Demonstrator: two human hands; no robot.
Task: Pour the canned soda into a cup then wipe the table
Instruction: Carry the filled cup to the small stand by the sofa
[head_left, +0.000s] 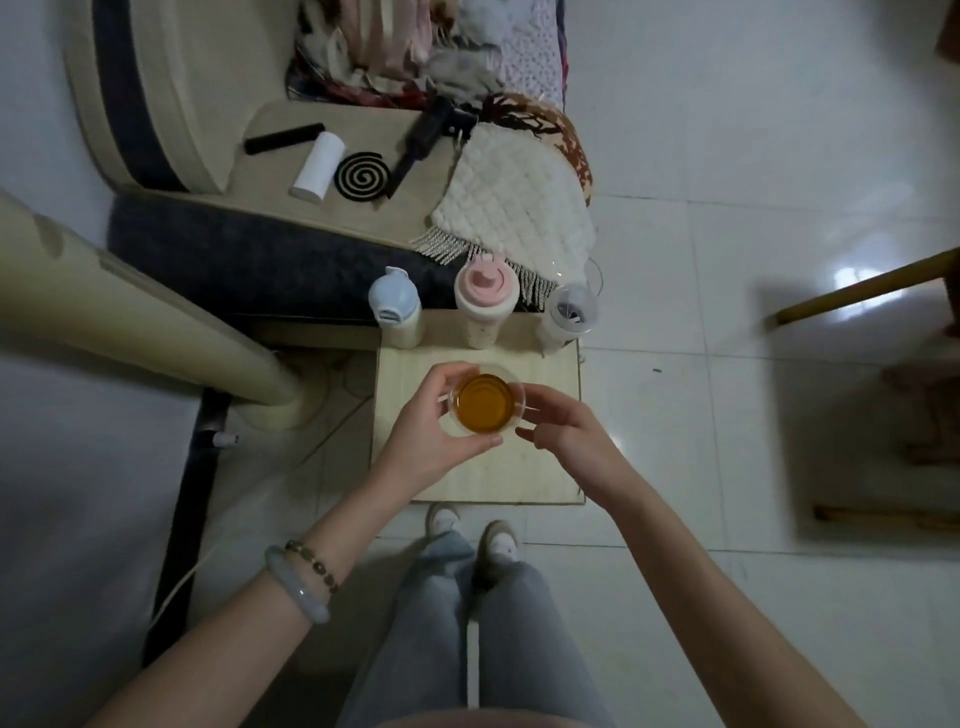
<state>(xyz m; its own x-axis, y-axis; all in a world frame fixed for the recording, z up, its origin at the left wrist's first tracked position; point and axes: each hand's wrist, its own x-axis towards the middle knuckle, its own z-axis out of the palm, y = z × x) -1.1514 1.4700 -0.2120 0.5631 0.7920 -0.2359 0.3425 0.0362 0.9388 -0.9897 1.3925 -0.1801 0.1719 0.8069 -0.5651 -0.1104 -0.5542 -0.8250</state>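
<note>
Cup, item one: clear round plastic cup (485, 405), holding amber liquid, over the far half of the small pale wooden surface (545, 467). Whether its base rests there or hangs above cannot be told.

Left hand (431, 421): wrapped round the cup's left wall, thumb near, fingers far, gripping it.

Right hand (566, 431): just beside the cup's right wall, fingers loosely curled. Whether it grips or only touches cannot be told.

Soda can: not in view.

Far edge of surface: blue-lidded cream bottle (395, 306), pink-lidded cream bottle (483, 299), clear lidded container (569, 312), in a row, apart from the cup.

Hazards, as judged: liquid looks high in the cup, so a small tilt or a squeeze of the soft wall would likely slop it onto the surface. A fumbled pass between hands could drop it. Setting down too far back could knock the bottles.

Orientation: cup upright, mouth facing up toward the camera, long axis vertical.
</note>
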